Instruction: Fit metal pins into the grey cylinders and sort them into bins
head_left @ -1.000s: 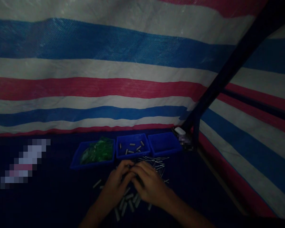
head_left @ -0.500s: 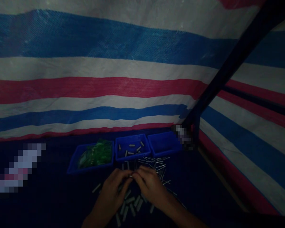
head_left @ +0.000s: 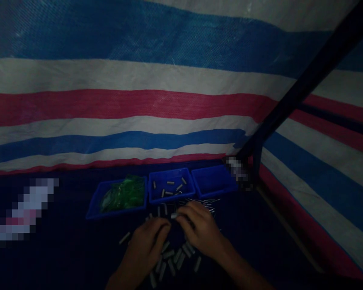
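My left hand rests with curled fingers on a dark blue table, over a scatter of short grey metal cylinders. What its fingers hold is hidden. My right hand is lifted slightly and pinches a small pale cylinder at its fingertips. Thin metal pins lie in a heap just beyond the right hand. Three blue trays stand behind: the left tray holds green plastic pieces, the middle tray holds several grey cylinders, the right tray looks bare.
A striped blue, white and red tarpaulin forms the wall behind and to the right. A dark slanted pole comes down to the table's far right corner. The scene is dim.
My hands were pressed together over the parts; now they have separated, the right hand moving up toward the trays with a small cylinder at its fingertips. The camera has tilted slightly down.
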Demonstrator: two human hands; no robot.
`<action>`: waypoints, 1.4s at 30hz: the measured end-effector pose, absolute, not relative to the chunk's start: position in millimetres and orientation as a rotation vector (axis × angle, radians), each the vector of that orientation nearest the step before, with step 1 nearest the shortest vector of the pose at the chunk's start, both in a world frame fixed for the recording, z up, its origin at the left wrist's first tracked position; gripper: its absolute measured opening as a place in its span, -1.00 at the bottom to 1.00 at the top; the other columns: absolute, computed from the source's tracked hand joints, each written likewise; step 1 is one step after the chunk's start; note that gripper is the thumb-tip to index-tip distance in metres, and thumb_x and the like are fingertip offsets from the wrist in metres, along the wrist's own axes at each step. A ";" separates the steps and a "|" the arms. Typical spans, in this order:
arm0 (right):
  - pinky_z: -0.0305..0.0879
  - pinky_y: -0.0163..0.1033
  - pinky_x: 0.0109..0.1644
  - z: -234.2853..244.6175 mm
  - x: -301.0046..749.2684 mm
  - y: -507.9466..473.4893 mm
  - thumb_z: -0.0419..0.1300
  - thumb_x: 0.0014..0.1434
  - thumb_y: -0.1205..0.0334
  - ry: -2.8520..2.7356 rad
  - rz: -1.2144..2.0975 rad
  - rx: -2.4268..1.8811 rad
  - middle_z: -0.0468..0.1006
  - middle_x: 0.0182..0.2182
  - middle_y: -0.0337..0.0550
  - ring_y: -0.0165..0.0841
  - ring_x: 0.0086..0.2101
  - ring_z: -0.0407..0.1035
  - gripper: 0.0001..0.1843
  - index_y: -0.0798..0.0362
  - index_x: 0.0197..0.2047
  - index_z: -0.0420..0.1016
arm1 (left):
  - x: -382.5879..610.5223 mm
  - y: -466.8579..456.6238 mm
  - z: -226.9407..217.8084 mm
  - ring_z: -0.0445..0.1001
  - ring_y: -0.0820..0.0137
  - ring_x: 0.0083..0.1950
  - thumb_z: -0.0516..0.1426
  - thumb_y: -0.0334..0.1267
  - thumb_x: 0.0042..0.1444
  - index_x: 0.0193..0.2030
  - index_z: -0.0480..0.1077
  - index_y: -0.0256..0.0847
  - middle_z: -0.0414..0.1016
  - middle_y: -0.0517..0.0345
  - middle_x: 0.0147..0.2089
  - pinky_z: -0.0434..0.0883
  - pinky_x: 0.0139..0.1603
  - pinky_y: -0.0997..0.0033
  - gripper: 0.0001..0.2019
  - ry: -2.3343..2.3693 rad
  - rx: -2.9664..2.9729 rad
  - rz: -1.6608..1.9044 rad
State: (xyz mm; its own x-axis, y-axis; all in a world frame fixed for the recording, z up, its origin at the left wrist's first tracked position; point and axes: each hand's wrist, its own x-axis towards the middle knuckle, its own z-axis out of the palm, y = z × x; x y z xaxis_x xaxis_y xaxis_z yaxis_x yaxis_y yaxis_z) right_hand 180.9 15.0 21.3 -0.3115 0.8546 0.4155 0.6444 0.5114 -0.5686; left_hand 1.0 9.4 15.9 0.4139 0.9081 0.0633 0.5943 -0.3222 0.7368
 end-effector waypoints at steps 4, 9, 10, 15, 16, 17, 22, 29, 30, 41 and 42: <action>0.31 -0.24 -0.22 32.4 193.2 40.5 -0.01 0.20 0.29 -1.982 0.275 -1.295 0.45 -0.37 -0.12 -0.37 -0.32 0.36 -0.82 0.08 -0.20 0.39 | -0.2 9.8 15.7 0.47 0.43 -0.22 -0.07 -0.22 0.19 -0.22 0.37 -0.14 0.50 0.17 -0.25 0.36 -0.18 0.48 -0.79 1.287 2.073 0.574; 0.29 -0.17 -0.07 35.7 197.5 59.3 -0.03 0.18 0.35 -1.992 0.249 -1.345 0.42 -0.17 -0.04 -0.32 -0.16 0.33 -0.66 0.08 0.05 0.24 | -6.9 9.9 15.9 0.46 0.41 -0.18 -0.06 -0.27 0.18 -0.15 0.37 -0.09 0.49 0.18 -0.19 0.36 -0.15 0.45 -0.78 1.232 2.104 0.417; 0.26 -0.14 -0.04 33.9 196.9 58.8 -0.04 0.18 0.36 -1.998 0.226 -1.363 0.40 -0.13 -0.02 -0.31 -0.12 0.30 -0.66 0.07 0.03 0.25 | -8.4 9.7 16.1 0.46 0.41 -0.18 -0.07 -0.28 0.17 -0.14 0.37 -0.08 0.49 0.18 -0.18 0.36 -0.14 0.44 -0.78 1.221 2.110 0.405; 0.08 0.06 0.04 26.0 192.0 47.0 0.12 0.08 0.16 -2.076 0.061 -1.445 0.32 -0.04 -0.03 -0.14 0.06 0.09 -0.81 0.01 -0.22 0.43 | -10.9 8.3 19.7 0.44 0.42 -0.18 -0.10 -0.30 0.19 -0.12 0.37 -0.08 0.47 0.16 -0.18 0.35 -0.12 0.43 -0.74 1.214 2.130 0.402; 0.05 0.08 0.05 25.6 190.9 45.6 0.14 0.06 0.11 -2.102 0.054 -1.463 0.30 -0.02 -0.04 -0.11 0.08 0.05 -0.77 -0.01 -0.21 0.44 | -10.5 8.1 20.6 0.44 0.42 -0.18 -0.10 -0.31 0.19 -0.13 0.37 -0.08 0.47 0.16 -0.18 0.35 -0.12 0.44 -0.74 1.216 2.137 0.399; 0.03 0.09 0.05 25.4 190.0 45.1 0.15 0.04 0.07 -2.122 0.052 -1.482 0.28 0.01 -0.04 -0.10 0.09 0.02 -0.73 -0.02 -0.19 0.44 | -10.0 8.0 21.5 0.44 0.42 -0.18 -0.10 -0.31 0.18 -0.13 0.37 -0.08 0.47 0.16 -0.19 0.35 -0.12 0.44 -0.74 1.212 2.144 0.393; 0.01 0.15 0.04 23.4 188.6 51.0 0.11 0.07 -0.02 -2.113 -0.024 -1.631 0.26 0.03 0.02 -0.04 0.11 -0.03 -0.64 0.00 -0.15 0.46 | -9.8 8.7 22.4 0.44 0.42 -0.17 -0.09 -0.33 0.18 -0.13 0.37 -0.08 0.46 0.18 -0.18 0.34 -0.13 0.46 -0.75 1.202 2.166 0.363; -0.02 0.22 0.03 25.8 191.3 54.7 0.08 0.08 -0.10 -2.239 -0.035 -1.629 0.23 0.08 0.02 0.02 0.14 -0.10 -0.62 -0.02 -0.22 0.50 | -26.1 13.0 16.0 0.39 0.39 -0.05 -0.06 -0.39 0.12 -0.08 0.36 -0.05 0.39 0.15 -0.06 0.34 -0.02 0.39 -0.70 1.220 2.187 0.405; -0.03 0.23 0.03 26.6 191.7 55.4 0.08 0.08 -0.10 -2.269 -0.025 -1.617 0.21 0.09 0.01 0.02 0.15 -0.11 -0.62 -0.03 -0.20 0.49 | -29.1 13.3 15.4 0.38 0.39 -0.03 -0.05 -0.40 0.10 -0.06 0.36 -0.04 0.38 0.14 -0.04 0.33 0.00 0.39 -0.68 1.208 2.189 0.397; 0.10 0.10 0.06 28.7 162.7 20.5 0.11 0.10 0.21 -2.013 0.103 -1.405 0.36 -0.10 -0.04 -0.12 0.10 0.02 -0.78 -0.01 -0.15 0.42 | -22.2 16.8 19.7 0.39 0.33 -0.12 -0.07 -0.33 0.12 -0.09 0.35 -0.12 0.43 0.09 -0.12 0.29 -0.11 0.31 -0.73 1.723 2.070 0.208; 0.13 0.07 0.06 27.2 157.6 13.4 0.11 0.10 0.23 -2.005 0.157 -1.363 0.37 -0.14 -0.06 -0.14 0.08 0.05 -0.79 -0.01 -0.16 0.42 | -20.1 16.1 21.6 0.38 0.30 -0.12 -0.05 -0.32 0.11 -0.10 0.35 -0.12 0.45 0.08 -0.14 0.27 -0.11 0.27 -0.74 1.755 2.085 0.198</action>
